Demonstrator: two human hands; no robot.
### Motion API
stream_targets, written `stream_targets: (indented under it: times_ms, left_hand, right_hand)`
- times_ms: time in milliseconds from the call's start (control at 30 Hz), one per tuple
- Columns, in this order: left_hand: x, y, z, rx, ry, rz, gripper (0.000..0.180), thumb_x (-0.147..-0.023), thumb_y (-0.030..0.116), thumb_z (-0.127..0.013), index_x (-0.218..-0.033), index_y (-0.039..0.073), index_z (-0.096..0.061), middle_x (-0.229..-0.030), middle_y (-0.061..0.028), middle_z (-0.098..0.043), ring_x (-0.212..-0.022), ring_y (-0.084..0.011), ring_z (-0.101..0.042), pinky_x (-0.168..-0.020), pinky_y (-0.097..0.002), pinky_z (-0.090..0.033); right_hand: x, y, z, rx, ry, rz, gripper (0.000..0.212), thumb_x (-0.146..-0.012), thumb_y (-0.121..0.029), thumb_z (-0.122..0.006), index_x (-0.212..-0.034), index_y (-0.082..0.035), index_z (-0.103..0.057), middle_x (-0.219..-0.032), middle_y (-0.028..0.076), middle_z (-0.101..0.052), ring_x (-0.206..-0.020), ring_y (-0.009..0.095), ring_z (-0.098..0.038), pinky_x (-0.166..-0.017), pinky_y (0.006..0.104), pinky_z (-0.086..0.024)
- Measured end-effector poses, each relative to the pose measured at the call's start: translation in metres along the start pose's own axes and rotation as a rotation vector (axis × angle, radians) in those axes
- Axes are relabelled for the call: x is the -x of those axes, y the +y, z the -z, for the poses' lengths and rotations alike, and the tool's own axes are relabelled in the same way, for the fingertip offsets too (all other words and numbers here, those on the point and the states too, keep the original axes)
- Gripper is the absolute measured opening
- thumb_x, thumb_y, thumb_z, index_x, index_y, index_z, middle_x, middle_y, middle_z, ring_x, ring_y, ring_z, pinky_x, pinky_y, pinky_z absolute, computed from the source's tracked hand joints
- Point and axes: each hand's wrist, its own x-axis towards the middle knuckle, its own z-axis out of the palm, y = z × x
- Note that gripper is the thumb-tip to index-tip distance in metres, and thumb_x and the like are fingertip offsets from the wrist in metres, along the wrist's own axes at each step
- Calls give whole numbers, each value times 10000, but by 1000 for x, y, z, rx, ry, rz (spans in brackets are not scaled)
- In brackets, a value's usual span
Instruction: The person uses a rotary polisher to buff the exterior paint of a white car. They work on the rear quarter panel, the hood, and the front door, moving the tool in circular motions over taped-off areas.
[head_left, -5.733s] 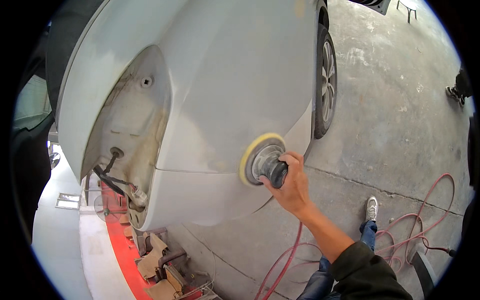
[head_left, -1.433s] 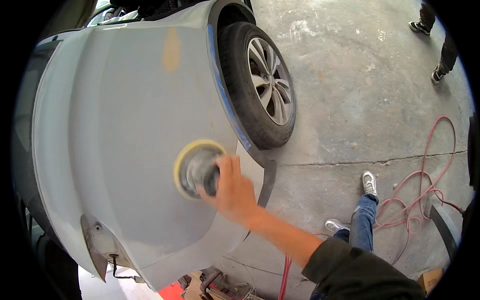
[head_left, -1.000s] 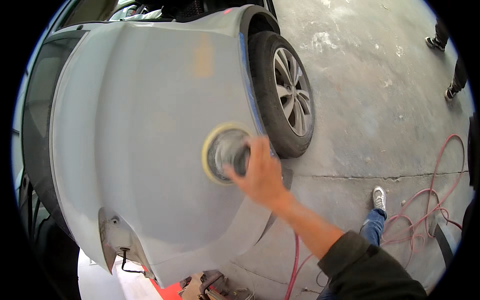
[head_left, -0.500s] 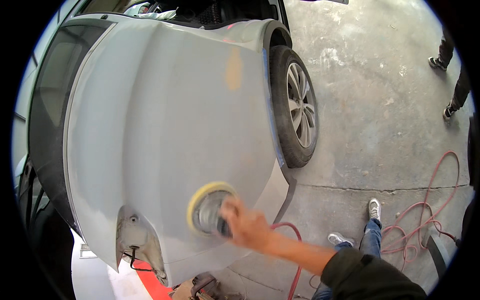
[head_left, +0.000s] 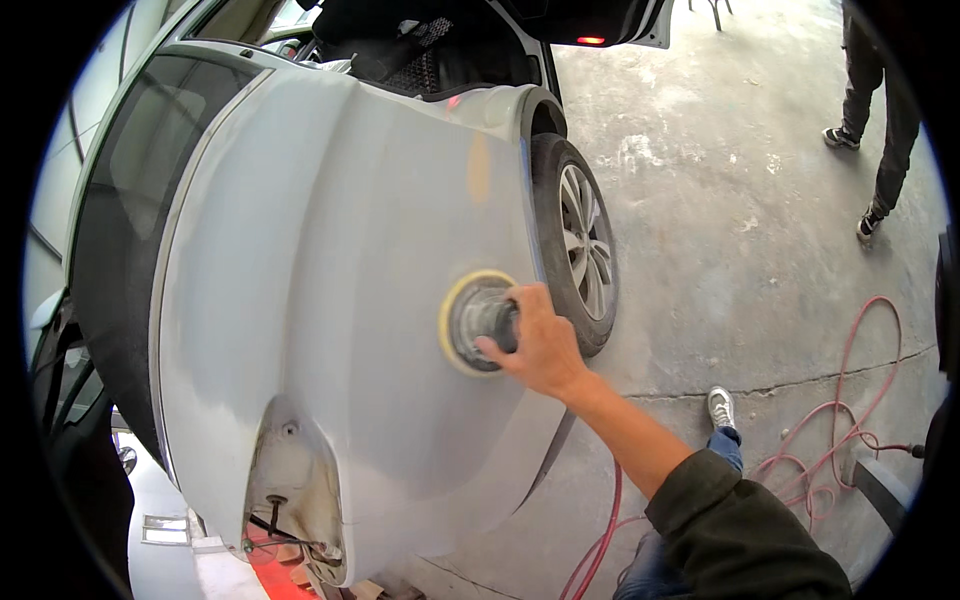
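Observation:
My right hand (head_left: 540,345) is wrapped round the dark body of a round orbital sander (head_left: 482,318). The thumb lies on its lower side and the fingers curl over the far side. Its yellow-rimmed disc sits against the grey rear side panel (head_left: 390,230) of a car, left of the rear wheel (head_left: 585,245). The panel looks dull and hazy, with a tan patch (head_left: 480,168) farther up. Blue tape edges the wheel arch. A red hose (head_left: 612,520) hangs below my right forearm; where it joins the sander is hidden. My left hand is out of view.
An open tail-lamp recess (head_left: 292,465) with a dangling cable is at the panel's lower left. Coiled red hose (head_left: 845,410) lies on the concrete floor at right. A person's legs (head_left: 885,120) stand at upper right. An open car door (head_left: 600,20) juts out at the top.
My right hand and the sander have moved up and to the right across the panel, toward the wheel. The whole view has shifted, and more of the open door shows.

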Motion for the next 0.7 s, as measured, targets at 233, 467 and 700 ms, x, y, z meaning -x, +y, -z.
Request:
stream_targets:
  times_ms: [233,467,700]
  left_hand:
    - [10,44,-6,8,-25,-47,416,-939,437,-722,-1146,78,-764,-694,-157,-694,-633,-133,-584,-575,-412,-464]
    - [13,91,-2,-34,-13,-115,402,-937,395,-723,-1115,34,-743,-697,-190,-674,-634,-143,-604,-592,-423,-476]
    - [11,56,-13,-31,19,-131,388,-934,386,-724,-1067,21,-736,-679,-139,-637,-629,-166,-565,-597,-403,-471]
  right_hand:
    - [-36,32,14,-8,20,-94,608,-838,-361,-824,-1224,-52,-472,-1123,138,-535,-709,291,-608,-644,424,-520]
    - [12,-46,-26,-82,-93,245,552,-839,-298,-804,-1216,-72,-469,-1205,142,-528,-853,333,-686,-632,425,-582]
    - [-93,-54,10,-163,-63,3,544,-838,-278,-816,-1221,-73,-488,-1223,148,-513,-898,339,-676,-621,429,-579]
